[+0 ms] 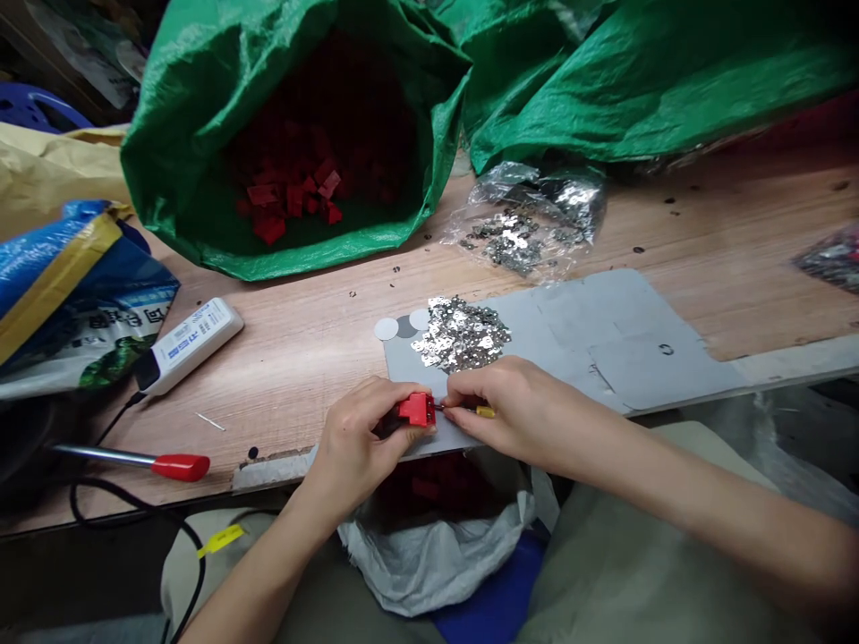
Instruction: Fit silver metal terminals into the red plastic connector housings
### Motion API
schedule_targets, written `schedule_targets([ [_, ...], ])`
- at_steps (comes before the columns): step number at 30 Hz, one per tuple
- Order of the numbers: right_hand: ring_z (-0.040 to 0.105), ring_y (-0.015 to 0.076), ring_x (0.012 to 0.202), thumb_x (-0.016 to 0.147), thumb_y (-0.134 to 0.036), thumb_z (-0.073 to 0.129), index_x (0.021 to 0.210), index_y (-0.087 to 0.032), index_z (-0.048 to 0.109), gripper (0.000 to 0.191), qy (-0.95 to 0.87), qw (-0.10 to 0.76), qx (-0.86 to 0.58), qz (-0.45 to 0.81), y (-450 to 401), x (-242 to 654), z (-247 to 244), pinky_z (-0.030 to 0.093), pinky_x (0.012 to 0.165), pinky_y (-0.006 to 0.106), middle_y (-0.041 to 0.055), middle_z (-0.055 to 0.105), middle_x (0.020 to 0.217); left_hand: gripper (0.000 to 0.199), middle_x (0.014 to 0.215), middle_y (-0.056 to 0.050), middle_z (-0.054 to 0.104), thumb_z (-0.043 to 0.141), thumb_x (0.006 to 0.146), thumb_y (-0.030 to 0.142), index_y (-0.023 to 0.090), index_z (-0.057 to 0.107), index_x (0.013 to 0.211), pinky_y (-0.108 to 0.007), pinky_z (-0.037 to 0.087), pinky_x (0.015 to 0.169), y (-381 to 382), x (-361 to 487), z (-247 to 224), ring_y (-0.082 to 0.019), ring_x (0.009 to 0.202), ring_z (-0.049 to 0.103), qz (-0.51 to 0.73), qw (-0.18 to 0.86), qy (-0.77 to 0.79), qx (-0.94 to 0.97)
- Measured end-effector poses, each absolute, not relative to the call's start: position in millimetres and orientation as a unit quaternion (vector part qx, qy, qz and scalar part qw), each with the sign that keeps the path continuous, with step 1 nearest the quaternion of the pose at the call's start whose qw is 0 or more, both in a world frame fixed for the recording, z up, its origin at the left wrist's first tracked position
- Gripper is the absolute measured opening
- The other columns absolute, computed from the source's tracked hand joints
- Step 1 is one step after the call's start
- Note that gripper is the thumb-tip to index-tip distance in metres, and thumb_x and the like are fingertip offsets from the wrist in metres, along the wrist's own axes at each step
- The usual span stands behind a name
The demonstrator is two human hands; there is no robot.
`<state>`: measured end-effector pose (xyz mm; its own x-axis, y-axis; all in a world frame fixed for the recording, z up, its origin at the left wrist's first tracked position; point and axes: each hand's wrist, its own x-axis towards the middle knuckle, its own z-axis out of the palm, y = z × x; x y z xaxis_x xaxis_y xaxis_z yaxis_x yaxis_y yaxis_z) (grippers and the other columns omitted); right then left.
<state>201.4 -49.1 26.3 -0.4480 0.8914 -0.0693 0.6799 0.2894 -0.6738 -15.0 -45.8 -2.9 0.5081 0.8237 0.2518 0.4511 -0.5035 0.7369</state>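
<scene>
My left hand (359, 431) grips a small red plastic housing (417, 410) between thumb and fingers, near the table's front edge. In my right hand (506, 402) is a thin tool with a yellow handle (484, 411); its dark shaft points at the right side of the red housing. Whether the tip touches or enters the housing I cannot tell. Just beyond both hands, a heap of small shiny metal pieces (463, 335) lies on a grey sheet (564, 326). White round discs (386, 329) sit at that heap's left.
A green sack (194, 215) of red parts gapes at the back. Beside it lies a clear plastic bag (530, 224) of metal pieces. A white sack (443, 572) with red parts hangs below the edge. At left are a power strip (191, 344) and a red-handled lever (180, 467).
</scene>
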Motion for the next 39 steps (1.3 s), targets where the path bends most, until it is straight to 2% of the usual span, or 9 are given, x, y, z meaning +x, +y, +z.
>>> schedule_targets([
  [6,0.054,0.0136,0.059,0.080,-0.006,0.060,0.069,-0.018,0.059,0.017,-0.796,0.148,-0.504,0.299,-51.3,193.1,26.1,0.030,0.057,0.025,0.0003,0.062,0.063,0.021,0.089,-0.002,0.070,0.072,0.086,0.022,0.020,0.067,0.106,-0.026,0.048,0.072,-45.1,-15.0,-3.5,-0.016,0.079,0.062,0.287,0.300,0.397,0.819],
  [10,0.054,0.0128,0.059,0.084,-0.011,0.059,0.070,-0.017,0.060,0.015,-0.761,0.201,-0.497,0.366,-51.9,199.7,20.4,0.034,0.057,0.023,-0.0008,0.060,0.063,0.022,0.094,-0.003,0.070,0.073,0.085,0.023,0.021,0.067,0.106,-0.028,0.048,0.075,-47.5,-14.8,-6.5,-0.017,0.085,0.063,0.293,0.324,0.408,0.802],
  [15,0.049,0.0106,0.043,0.093,-0.042,0.057,0.097,-0.018,0.060,0.025,-0.606,0.310,-0.483,0.552,-59.2,211.9,10.7,0.036,0.043,0.023,-0.0053,0.052,0.060,0.031,0.088,-0.002,0.069,0.077,0.079,0.033,0.021,0.057,0.099,-0.024,0.049,0.065,-43.8,-17.8,-0.2,-0.014,0.073,0.063,0.383,0.555,0.456,0.581],
  [19,0.052,0.0105,0.045,0.095,-0.042,0.055,0.117,-0.019,0.059,0.031,-0.623,0.358,-0.490,0.493,-67.9,199.0,14.1,0.043,0.047,0.025,-0.0021,0.058,0.070,0.035,0.080,-0.001,0.067,0.073,0.080,0.041,0.021,0.048,0.095,-0.015,0.036,0.049,-36.5,-25.9,20.3,-0.007,0.059,0.053,0.462,0.730,0.387,0.323],
  [23,0.048,0.0104,0.046,0.095,-0.045,0.056,0.114,-0.020,0.063,0.032,-0.630,0.402,-0.495,0.443,-71.0,169.1,34.5,0.041,0.044,0.025,0.0009,0.061,0.073,0.035,0.075,0.000,0.063,0.070,0.082,0.043,0.020,0.050,0.098,-0.013,0.028,0.045,-37.4,-31.8,34.4,-0.005,0.054,0.046,0.460,0.792,0.312,0.252],
  [27,0.042,0.0078,0.040,0.091,-0.052,0.061,0.113,-0.020,0.063,0.039,-0.576,0.431,-0.508,0.474,-70.6,159.4,58.9,0.035,0.038,0.023,0.0000,0.060,0.071,0.035,0.093,-0.005,0.070,0.069,0.085,0.040,0.023,0.055,0.112,-0.021,0.043,0.055,-43.9,-34.3,27.7,-0.013,0.070,0.060,0.470,0.621,0.374,0.503],
  [31,0.044,0.0080,0.039,0.089,-0.050,0.063,0.106,-0.019,0.069,0.035,-0.609,0.328,-0.555,0.461,-72.1,181.7,64.2,0.034,0.037,0.024,0.0027,0.066,0.078,0.026,0.102,-0.006,0.071,0.070,0.082,0.020,0.023,0.067,0.108,-0.032,0.051,0.078,-50.1,-31.9,9.8,-0.021,0.091,0.065,0.403,0.348,0.398,0.747],
  [35,0.065,0.0189,0.068,0.090,-0.031,0.061,0.098,-0.020,0.077,0.021,-0.717,0.214,-0.562,0.352,-77.0,199.0,48.4,0.049,0.060,0.028,0.0056,0.075,0.089,0.023,0.097,-0.005,0.066,0.069,0.079,0.011,0.021,0.070,0.099,-0.030,0.050,0.078,-52.3,-24.3,0.5,-0.019,0.086,0.063,0.333,0.354,0.365,0.794],
  [39,0.069,0.0211,0.082,0.089,-0.022,0.060,0.096,-0.019,0.078,0.019,-0.738,0.211,-0.538,0.349,-78.2,197.3,32.7,0.050,0.073,0.028,0.0048,0.077,0.093,0.013,0.091,-0.002,0.064,0.066,0.079,0.008,0.019,0.067,0.086,-0.027,0.047,0.076,-47.5,-21.0,1.2,-0.017,0.085,0.060,0.330,0.390,0.345,0.788],
])
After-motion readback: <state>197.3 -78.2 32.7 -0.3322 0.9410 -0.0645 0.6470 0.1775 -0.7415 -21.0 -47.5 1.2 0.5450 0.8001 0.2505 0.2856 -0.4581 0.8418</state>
